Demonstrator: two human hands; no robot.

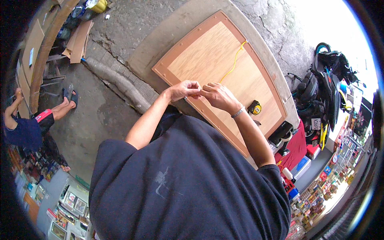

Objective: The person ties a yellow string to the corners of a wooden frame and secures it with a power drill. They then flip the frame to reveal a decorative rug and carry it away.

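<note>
A wooden panel (196,50) with a brown, studded frame lies flat in front of me. From a fixing at its far edge, a yellow cord (234,66) runs across the panel and disappears behind my right hand (219,96). That hand is closed in a pinch on the cord. Its fingertips meet those of my left hand (185,90) above the panel's near edge. My left fingers are pinched too, but what lies between them is too small to make out. A black and yellow tape measure (254,107) rests on the panel to the right of my hands.
The panel lies on a larger grey slab (146,50). A black motorcycle (320,88) stands at the right, beyond a red cloth (294,146). Cardboard pieces (79,42) lean at the far left. Another person (30,128) sits at the left, by a wooden post (46,52).
</note>
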